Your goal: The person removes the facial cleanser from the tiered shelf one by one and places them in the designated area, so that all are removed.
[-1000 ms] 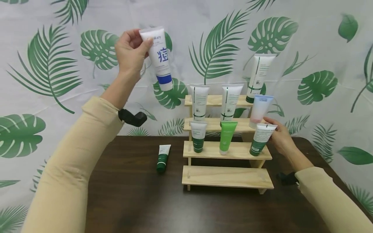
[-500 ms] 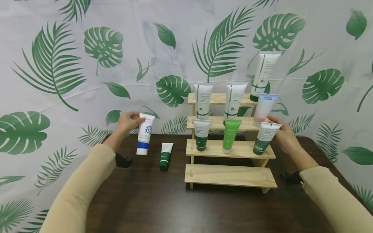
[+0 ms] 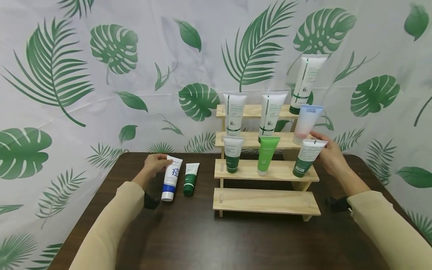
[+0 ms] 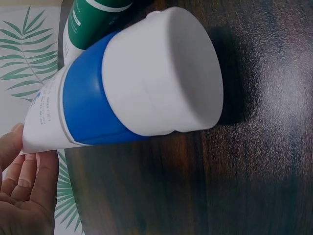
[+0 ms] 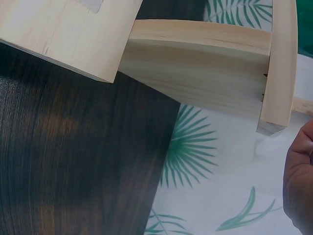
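Note:
My left hand (image 3: 155, 164) pinches the flat end of a white squeeze tube (image 3: 172, 176) with a blue band and white cap. The tube slants cap-down, close over the dark table; its cap fills much of the left wrist view. Just right of it lies a smaller white-and-green tube (image 3: 191, 180). My right hand (image 3: 330, 155) is at the right end of the wooden tiered stand (image 3: 266, 200), partly behind another white-and-green tube (image 3: 305, 157) and near a blue-pink tube (image 3: 308, 122). Its fingertips are hidden, so I cannot tell whether it grips the shelf.
On the stand's upper tiers are several upright tubes, among them a bright green one (image 3: 267, 155) and a tall white one (image 3: 308, 82) at top right. The lowest tier bears nothing. A leaf-print cloth (image 3: 202, 67) hangs behind the dark table (image 3: 209, 240).
My left hand has brought the white-and-blue tube down from high before the cloth to the table, beside the small green tube. The right hand has stayed at the stand.

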